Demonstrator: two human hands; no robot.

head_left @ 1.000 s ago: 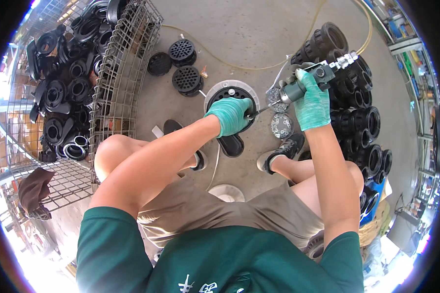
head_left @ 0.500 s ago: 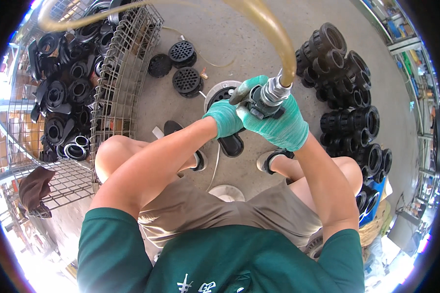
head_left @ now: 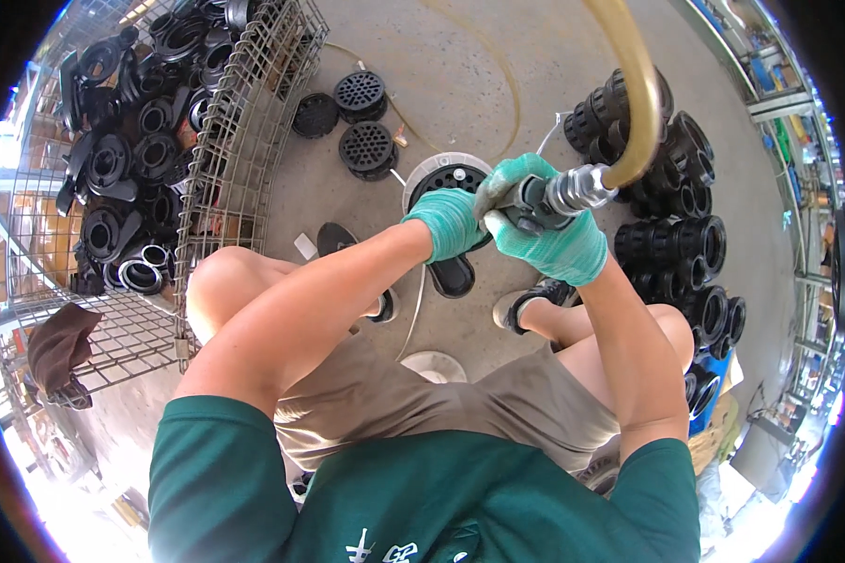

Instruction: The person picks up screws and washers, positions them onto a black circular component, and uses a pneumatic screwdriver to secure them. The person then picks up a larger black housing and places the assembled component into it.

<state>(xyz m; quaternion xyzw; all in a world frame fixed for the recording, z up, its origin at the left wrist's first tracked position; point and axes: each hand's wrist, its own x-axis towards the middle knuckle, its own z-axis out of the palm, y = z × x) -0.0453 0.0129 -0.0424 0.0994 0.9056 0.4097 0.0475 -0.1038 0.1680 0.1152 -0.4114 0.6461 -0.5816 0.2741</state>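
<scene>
My right hand [head_left: 554,235], in a green and grey knit glove, wraps round an air-powered hand tool [head_left: 528,199]. A metal fitting [head_left: 577,188] joins the tool's rear to a thick amber hose [head_left: 637,84]. My left hand [head_left: 448,223], gloved alike, is closed just left of the tool, over a black plastic part; what its fingers grip is hidden. This part has a round face with holes [head_left: 429,180] and a rounded outlet [head_left: 453,278] toward me. Beneath it shows the pale rim of a round stand [head_left: 448,158].
At left stands a wire cage [head_left: 239,141] heaped with black plastic fittings [head_left: 110,169]. Several round black grates [head_left: 367,150] lie on the floor beyond my left foot. Stacked black ribbed pipe fittings [head_left: 671,246] stand at right. A thin white cord [head_left: 415,324] runs between my feet.
The tool's rear end and the hose have swung to the right. My right hand has shifted slightly right with the tool; my left hand has moved a little right too.
</scene>
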